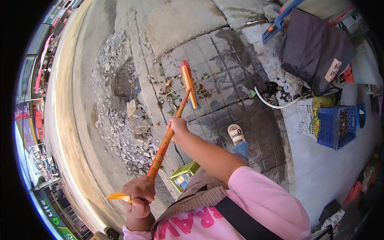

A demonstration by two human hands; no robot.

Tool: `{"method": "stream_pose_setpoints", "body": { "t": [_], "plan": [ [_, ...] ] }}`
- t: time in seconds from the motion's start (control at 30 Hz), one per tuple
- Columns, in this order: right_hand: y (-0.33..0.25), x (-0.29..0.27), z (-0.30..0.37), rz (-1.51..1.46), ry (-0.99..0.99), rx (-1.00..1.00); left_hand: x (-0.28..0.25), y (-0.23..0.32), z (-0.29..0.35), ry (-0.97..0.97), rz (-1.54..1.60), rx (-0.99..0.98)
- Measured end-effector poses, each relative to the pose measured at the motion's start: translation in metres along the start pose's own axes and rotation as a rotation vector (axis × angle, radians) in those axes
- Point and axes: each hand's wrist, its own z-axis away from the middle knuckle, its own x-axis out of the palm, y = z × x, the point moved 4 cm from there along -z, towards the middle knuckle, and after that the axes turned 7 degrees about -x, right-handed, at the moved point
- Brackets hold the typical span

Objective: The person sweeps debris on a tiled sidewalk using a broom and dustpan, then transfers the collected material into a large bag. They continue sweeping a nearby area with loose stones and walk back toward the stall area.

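Observation:
Both my hands are closed around the orange patterned handle of a broom (pixel 162 154). My left hand (pixel 138 194) grips the top end, where a yellow hook-like tip (pixel 118 196) sticks out past the fingers. Lower down the handle, my right hand (pixel 178 128) wraps round it with the arm stretched forward. The yellow-and-orange broom head (pixel 189 86), with red bristles, rests on the grey paving tiles (pixel 212 52). Leaves and food scraps (pixel 170 92) lie scattered beside the bristles.
Broken rubble (pixel 138 120) and a dug-up strip lie left of the paving, beside the road. A green crate (pixel 184 176) stands near my legs. To the right are a blue crate (pixel 337 126), a white crate (pixel 306 116), a curved white hose (pixel 276 105) and a dark cloth cover (pixel 314 48).

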Motion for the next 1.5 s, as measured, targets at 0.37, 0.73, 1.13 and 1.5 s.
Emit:
{"method": "stream_pose_setpoints", "body": {
  "t": [0.37,0.73,1.13,1.5],
  "plan": [
    [-0.181,-0.248,-0.064,0.135,0.457,-0.068,0.138,-0.140,-0.050,-0.031,0.442,-0.591],
    [-0.097,-0.012,-0.045,0.146,0.036,0.169,0.050,-0.028,-0.094,0.153,0.180,-0.140],
    [-0.088,-0.094,-0.144,0.381,0.579,0.005,-0.054,-0.199,-0.082,0.218,0.655,-0.618],
    [0.141,0.209,-0.269,0.022,0.033,0.264,-0.317,-0.156,-0.179,0.175,-0.029,-0.375]
  ]
}}
